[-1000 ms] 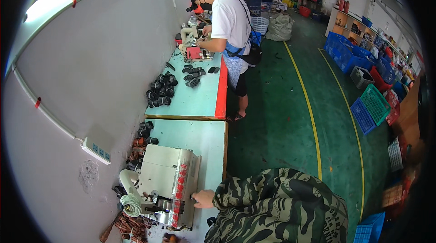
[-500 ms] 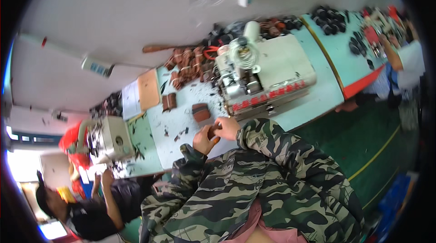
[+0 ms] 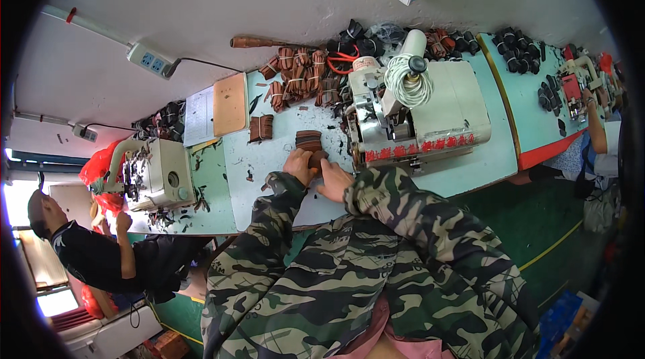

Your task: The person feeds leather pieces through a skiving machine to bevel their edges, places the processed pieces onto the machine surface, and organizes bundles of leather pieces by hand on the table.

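My left hand point(image 3: 299, 165) and my right hand point(image 3: 335, 181) meet over the white worktable point(image 3: 282, 201), close to its front edge. Between them they pinch a small brown leather-like piece point(image 3: 318, 158), partly covered by the fingers. Just beyond the hands lies a stack of brown and dark strips point(image 3: 308, 139), touching or nearly touching the left fingers. A tied brown bundle point(image 3: 261, 128) rests to the left of that stack.
To the right stands a cream machine point(image 3: 447, 100) with a cord coil point(image 3: 408, 81). Behind are tied brown bundles point(image 3: 295, 73), red-handled scissors point(image 3: 342, 58) and a wooden-handled tool point(image 3: 252, 42). Another machine point(image 3: 161, 174) and a person point(image 3: 101, 255) are at the left; dark scraps litter the tabletop.
Both hands have moved forward from the table edge to the stack, carrying the brown piece. The head view has shifted, and the machine appears farther right.
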